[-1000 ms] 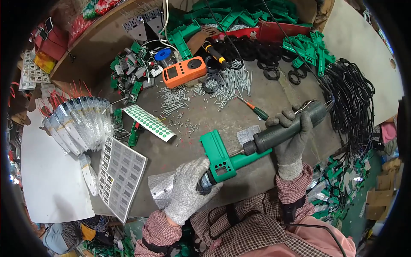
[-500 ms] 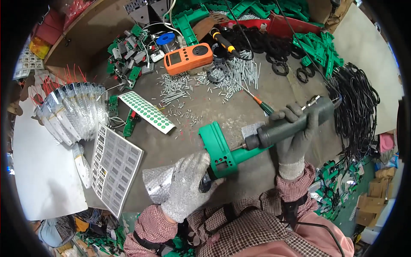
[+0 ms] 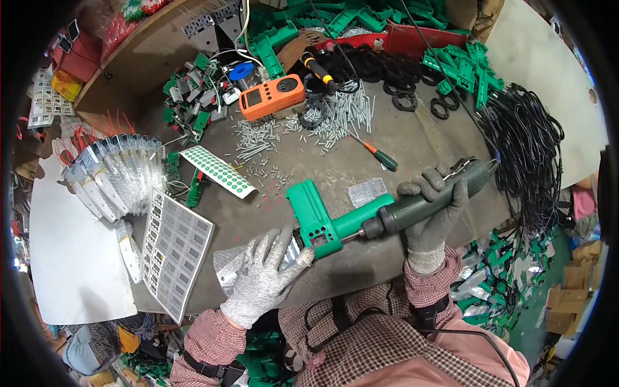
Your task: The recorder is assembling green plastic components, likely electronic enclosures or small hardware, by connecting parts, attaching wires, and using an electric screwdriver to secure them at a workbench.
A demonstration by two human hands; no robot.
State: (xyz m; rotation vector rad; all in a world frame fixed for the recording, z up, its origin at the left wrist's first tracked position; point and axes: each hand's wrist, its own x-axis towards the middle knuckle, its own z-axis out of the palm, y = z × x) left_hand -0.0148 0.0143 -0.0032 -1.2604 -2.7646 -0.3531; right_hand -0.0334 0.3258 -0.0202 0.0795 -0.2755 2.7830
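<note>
A dark electric screwdriver (image 3: 419,208) is gripped in my right hand (image 3: 433,216), its fingers wrapped around the barrel. The thin bit points left and reaches the lower side of a green plastic housing (image 3: 311,205), where several small holes show. Whether it sits on a screw I cannot tell. Gloved in pale grey, my left hand (image 3: 265,274) lies with fingers stretched out and apart at the housing's left end, the thumb beside its lower corner. Silvery wrap (image 3: 227,266) shows under that hand, and a dark part at the housing's end is mostly covered by the fingers.
Loose screws (image 3: 335,119) lie beyond the housing, beside an orange meter (image 3: 272,97) and a green-handled screwdriver (image 3: 377,155). Sticker sheets (image 3: 177,251) and bubble-wrapped pieces (image 3: 119,171) are at left. Black cables (image 3: 525,151) hang over the right edge; black rings (image 3: 405,100) lie at the back.
My left hand has loosened from a wrapped grip to spread fingers. The bit has shifted from between the housing's two arms to its lower side. The whole view has moved slightly.
</note>
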